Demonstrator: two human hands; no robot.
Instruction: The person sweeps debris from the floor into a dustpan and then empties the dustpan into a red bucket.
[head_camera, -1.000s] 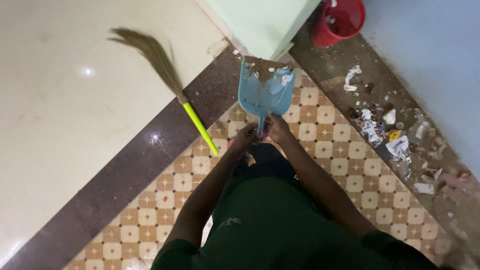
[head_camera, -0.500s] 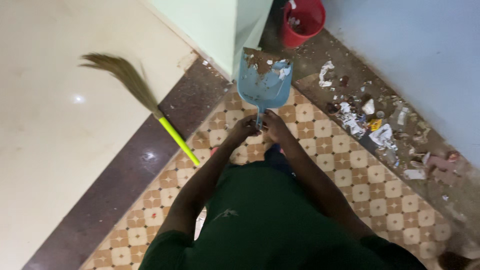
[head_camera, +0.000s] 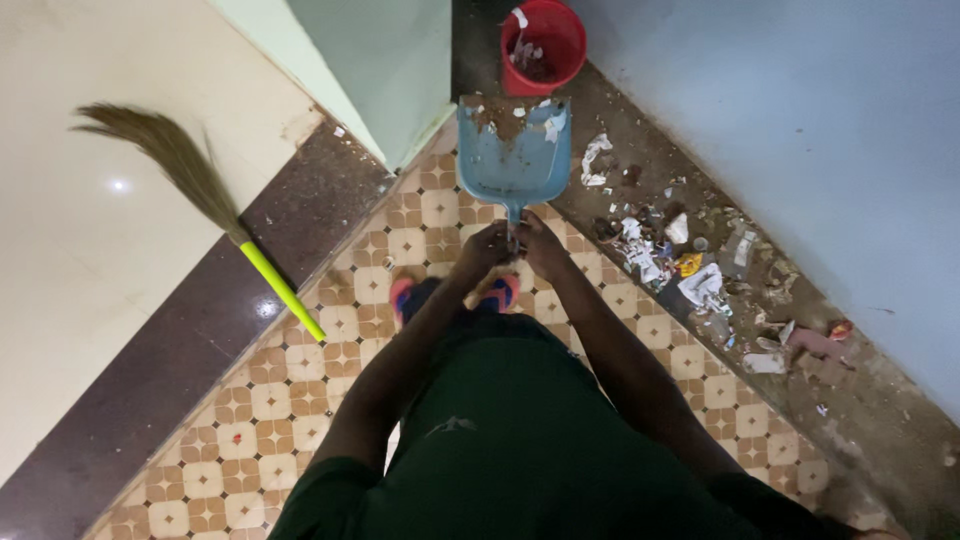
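Observation:
A blue dustpan (head_camera: 514, 158) is held out in front of me, loaded at its far lip with brown dirt and white paper scraps. My left hand (head_camera: 484, 247) and my right hand (head_camera: 541, 243) both grip its short handle, side by side. Beyond the pan's far edge stands a red bucket (head_camera: 543, 46) with some scraps inside. The pan's lip is close to the bucket but apart from it.
A grass broom with a yellow-green handle (head_camera: 205, 205) lies on the floor at left. A pile of paper scraps and litter (head_camera: 690, 262) is strewn along the dark strip at right. A pale green wall corner (head_camera: 371, 66) juts in ahead. My feet wear red-blue sandals (head_camera: 497, 291).
I have stepped forward along the patterned tiles, carrying the dustpan closer to the red bucket. The broom stays on the floor and now lies farther left and behind.

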